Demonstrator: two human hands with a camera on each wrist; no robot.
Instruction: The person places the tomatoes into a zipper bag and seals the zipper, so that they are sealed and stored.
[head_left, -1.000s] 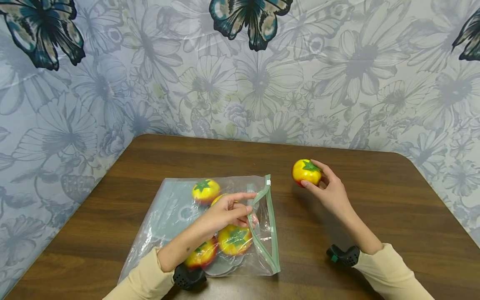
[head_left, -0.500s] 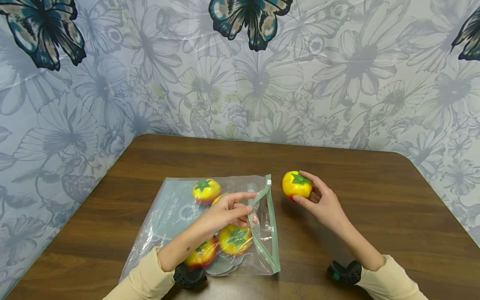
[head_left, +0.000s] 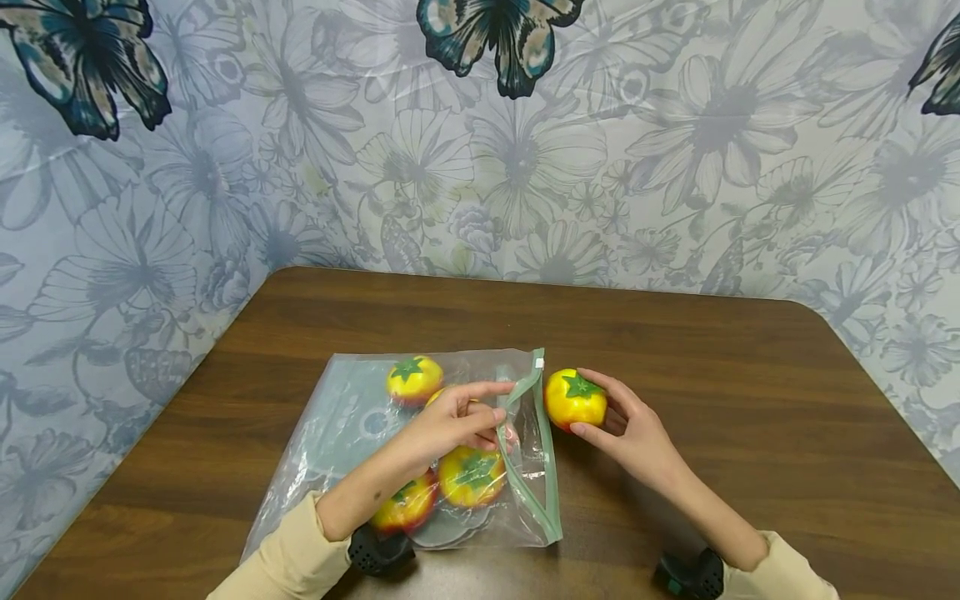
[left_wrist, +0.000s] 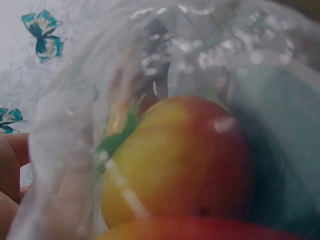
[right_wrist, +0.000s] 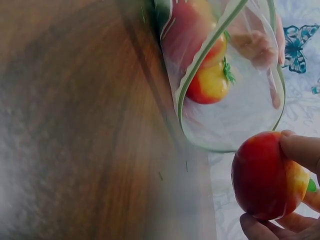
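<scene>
A clear zip bag (head_left: 330, 433) with a green rim lies on the table, its mouth held apart on the right side. My left hand (head_left: 459, 421) pinches the upper layer of that rim between thumb and fingers. Inside the bag are several yellow-and-red toy tomatoes (head_left: 414, 380) with green star tops; one is mostly hidden behind the left hand. Another toy tomato (head_left: 573, 400) is gripped by the fingertips and thumb of my right hand (head_left: 633, 429), just right of the bag's mouth. The right wrist view shows this held tomato (right_wrist: 265, 175) outside the rim (right_wrist: 187, 75).
Beneath everything is a brown wooden table (head_left: 697, 350) with rounded far corners. A patterned cloth (head_left: 480, 192) with flowers and butterflies hangs behind it. Black wrist cameras (head_left: 378, 550) are worn on both wrists.
My right hand has brought the held toy tomato left and nearer to me, up beside the bag's mouth. The left hand stays at the rim.
</scene>
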